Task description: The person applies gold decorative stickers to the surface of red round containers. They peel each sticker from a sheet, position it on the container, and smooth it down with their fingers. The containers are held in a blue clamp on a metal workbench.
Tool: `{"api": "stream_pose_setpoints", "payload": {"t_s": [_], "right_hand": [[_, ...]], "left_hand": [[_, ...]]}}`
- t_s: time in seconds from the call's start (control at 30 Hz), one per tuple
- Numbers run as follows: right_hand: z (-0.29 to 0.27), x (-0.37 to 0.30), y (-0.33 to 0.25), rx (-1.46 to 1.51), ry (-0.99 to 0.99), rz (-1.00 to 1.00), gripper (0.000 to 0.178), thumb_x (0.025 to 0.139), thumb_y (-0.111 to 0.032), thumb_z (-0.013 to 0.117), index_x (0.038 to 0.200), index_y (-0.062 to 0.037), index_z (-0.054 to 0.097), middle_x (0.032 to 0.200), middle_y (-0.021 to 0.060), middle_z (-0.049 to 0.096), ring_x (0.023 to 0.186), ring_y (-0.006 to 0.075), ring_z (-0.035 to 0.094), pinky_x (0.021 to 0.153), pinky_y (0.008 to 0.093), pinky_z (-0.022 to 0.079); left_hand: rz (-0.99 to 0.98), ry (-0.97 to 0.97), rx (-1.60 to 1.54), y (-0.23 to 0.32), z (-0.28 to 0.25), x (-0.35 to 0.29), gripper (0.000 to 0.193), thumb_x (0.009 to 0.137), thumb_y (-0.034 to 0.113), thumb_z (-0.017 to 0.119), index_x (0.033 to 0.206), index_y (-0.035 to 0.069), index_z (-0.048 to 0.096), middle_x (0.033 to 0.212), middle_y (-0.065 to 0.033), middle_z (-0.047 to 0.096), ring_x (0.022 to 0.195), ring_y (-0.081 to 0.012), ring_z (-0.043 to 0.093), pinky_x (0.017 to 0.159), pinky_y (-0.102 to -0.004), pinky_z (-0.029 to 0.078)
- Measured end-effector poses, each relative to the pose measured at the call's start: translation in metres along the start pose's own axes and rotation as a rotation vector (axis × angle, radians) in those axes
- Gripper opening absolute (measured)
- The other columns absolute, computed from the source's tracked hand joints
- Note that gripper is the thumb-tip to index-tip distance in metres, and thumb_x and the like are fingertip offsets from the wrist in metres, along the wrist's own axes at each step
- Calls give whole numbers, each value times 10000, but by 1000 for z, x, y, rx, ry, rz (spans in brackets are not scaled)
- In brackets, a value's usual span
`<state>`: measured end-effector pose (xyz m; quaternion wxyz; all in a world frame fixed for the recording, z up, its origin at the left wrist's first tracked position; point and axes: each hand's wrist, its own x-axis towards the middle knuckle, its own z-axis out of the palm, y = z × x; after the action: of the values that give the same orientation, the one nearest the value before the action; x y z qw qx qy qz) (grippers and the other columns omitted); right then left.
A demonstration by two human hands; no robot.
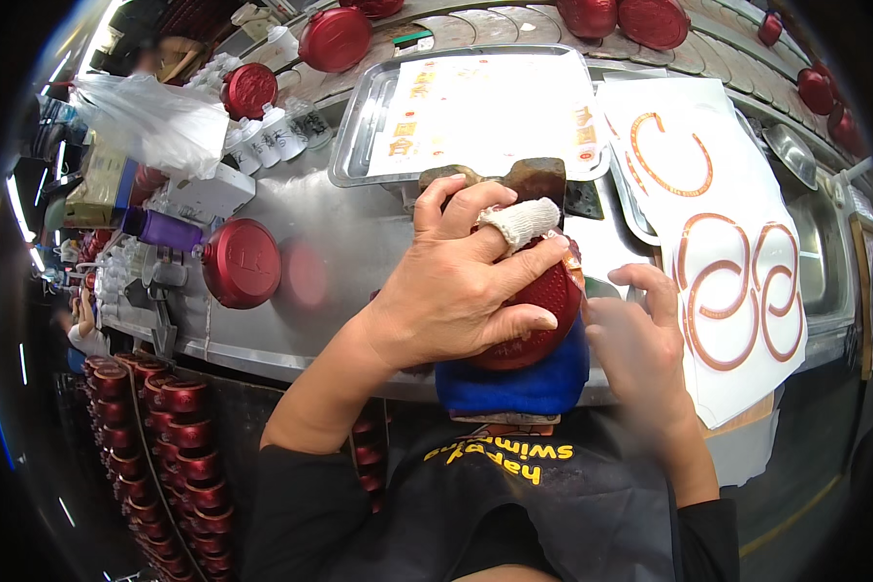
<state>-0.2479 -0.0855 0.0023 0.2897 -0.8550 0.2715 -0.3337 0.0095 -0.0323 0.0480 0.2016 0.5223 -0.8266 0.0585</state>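
Note:
A round, dark red metallic pot (526,353) with a dimpled surface rests on a blue cloth (509,388) close to my body. My left hand (446,291) is laid over it, thumb and fingers spread around its upper side and gripping it. One finger of that hand wears a white knitted sleeve (524,225). At the pot's right side is my right hand (640,344), fingers bent and blurred. Whether it holds anything cannot be made out. A thin, shiny strip (574,264) shows along the pot's right edge, beside my left fingertips.
Behind the pot stands a metal tray (354,145) bearing a white printed sheet (495,107). White sheets with red-brown ring strips (718,291) lie at right. Leftward are another red pot (242,264), a purple bottle (165,230) and clear bottles (281,131). Stacked red pots (189,436) stand below.

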Motion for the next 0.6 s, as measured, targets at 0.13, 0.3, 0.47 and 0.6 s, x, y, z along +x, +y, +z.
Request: {"api": "stream_pose_setpoints", "payload": {"t_s": [0.13, 0.3, 0.47, 0.6], "right_hand": [[-13, -1, -6, -12, -13, -82, 193, 913, -112, 745, 1069, -4, 710, 1231, 196, 568, 1184, 386, 559, 1009, 455, 462], [-7, 6, 3, 5, 42, -31, 302, 920, -14, 689, 1222, -12, 696, 1254, 191, 564, 1178, 371, 564, 994, 446, 476], [8, 5, 6, -25, 6, -55, 533, 852, 70, 686, 1363, -80, 659, 1265, 186, 556, 1164, 372, 557, 982, 451, 479], [10, 5, 7, -161, 12, -133, 631, 806, 86, 687, 1401, -122, 645, 1279, 180, 548, 1172, 371, 551, 986, 460, 468]], "left_hand": [[23, 3, -23, 11, 4, 5, 536, 894, 593, 658, 1216, 170, 727, 1238, -52, 704, 1310, -306, 480, 1177, -561, 228], [66, -19, -190, 12, -5, 3, 519, 909, 586, 661, 1129, 126, 755, 1318, -82, 667, 1281, -320, 505, 1146, -564, 280], [-83, 62, -45, -2, -10, 0, 554, 946, 585, 636, 1225, 120, 748, 1302, -110, 691, 1287, -328, 509, 1153, -493, 286], [-36, 17, 27, 3, -1, 1, 515, 955, 571, 613, 1271, 180, 724, 1244, -75, 703, 1299, -310, 490, 1176, -527, 203]]}}
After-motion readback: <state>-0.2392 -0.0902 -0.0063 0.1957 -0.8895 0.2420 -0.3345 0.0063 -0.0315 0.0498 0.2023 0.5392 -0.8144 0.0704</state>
